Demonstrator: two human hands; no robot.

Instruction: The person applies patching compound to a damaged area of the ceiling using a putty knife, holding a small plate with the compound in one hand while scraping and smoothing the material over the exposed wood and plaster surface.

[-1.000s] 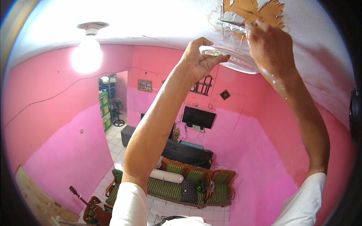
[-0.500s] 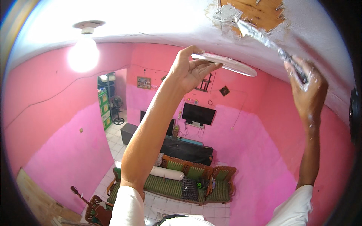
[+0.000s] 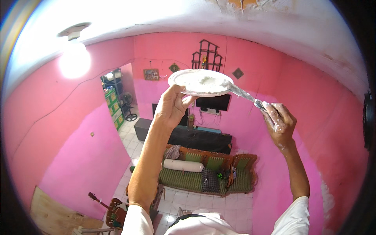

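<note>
My left hand [image 3: 171, 107] grips a white round plate [image 3: 203, 93] by its near left rim, thumb over the edge and fingers beneath. A smear of white paste [image 3: 207, 80] lies on the plate. My right hand [image 3: 281, 122], spotted with the same paste, is closed around the handle of a putty knife [image 3: 242, 93]. Its coated blade points left, and the tip meets the paste at the plate's right rim. Overhead, at the top edge, part of a bare brown patch [image 3: 243, 3] shows in the white ceiling [image 3: 290, 29].
A lit bulb [image 3: 75, 60] hangs from the ceiling at upper left. Far below stand a green-cushioned wooden sofa [image 3: 182, 178], a guitar [image 3: 117, 213] and a long black cabinet [image 3: 196, 138]. A television [image 3: 213, 102] is on the pink wall behind the plate.
The putty knife has come down and left from the ceiling patch to the plate. My left hand has lowered the plate, whose top now shows. The view has tilted downward.
</note>
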